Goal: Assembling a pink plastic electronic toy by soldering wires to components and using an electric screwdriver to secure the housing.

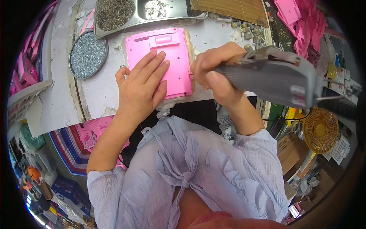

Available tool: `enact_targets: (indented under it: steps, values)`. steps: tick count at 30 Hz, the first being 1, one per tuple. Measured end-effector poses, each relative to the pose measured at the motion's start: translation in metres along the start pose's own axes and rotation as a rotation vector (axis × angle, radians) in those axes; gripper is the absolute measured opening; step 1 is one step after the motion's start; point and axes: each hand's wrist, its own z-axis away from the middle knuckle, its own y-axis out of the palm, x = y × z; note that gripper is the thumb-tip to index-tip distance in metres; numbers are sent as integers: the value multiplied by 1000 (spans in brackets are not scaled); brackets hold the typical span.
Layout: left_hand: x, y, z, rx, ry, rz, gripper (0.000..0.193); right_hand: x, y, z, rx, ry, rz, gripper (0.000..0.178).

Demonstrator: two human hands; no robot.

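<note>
A pink plastic housing (173,61) lies on a padded support wrapped in clear film, close to the table's near edge. My left hand (143,78) rests flat on its left half, fingers stretched out over the pink surface. At the housing's right side my right hand (221,70) is wrapped round a grey power screwdriver (267,78). The tool lies nearly level, its body reaching off to the right. Its front end is hidden by my fingers, so whether it touches the housing cannot be seen.
A round dish of small silvery screws (88,54) stands left of the housing. Behind it sits a metal tray (141,19) with small metal parts. Small metal pieces (248,32) lie beside a brown board (232,10). Pink parts fill a crate (28,93) at left; a yellow fan (320,129) is at right.
</note>
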Motion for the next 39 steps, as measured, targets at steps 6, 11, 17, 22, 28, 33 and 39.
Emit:
enact_targets:
  steps: [6,11,17,22,28,33,39]
  values:
    - [24,-9,-33,-269,-62,54,44,21,5,-7,-20,-79,-74,28]
    - [38,-33,-53,-229,182,-147,40,48,2,-42,127,-256,-224,32]
    - [79,-103,204,-896,-642,431,34,61,-30,-41,34,-273,-230,31]
    - [120,7,512,-674,-1618,-188,40,36,-29,-60,-17,-192,-253,30]
    - [149,46,544,-492,-1711,-717,50,22,-17,-77,-11,-156,-219,31]
    - [108,-119,197,-711,-727,28,11,29,-21,-75,-67,-142,-171,35]
    - [235,-94,-170,-443,-252,-34,29,35,-22,-89,-189,-57,-95,55]
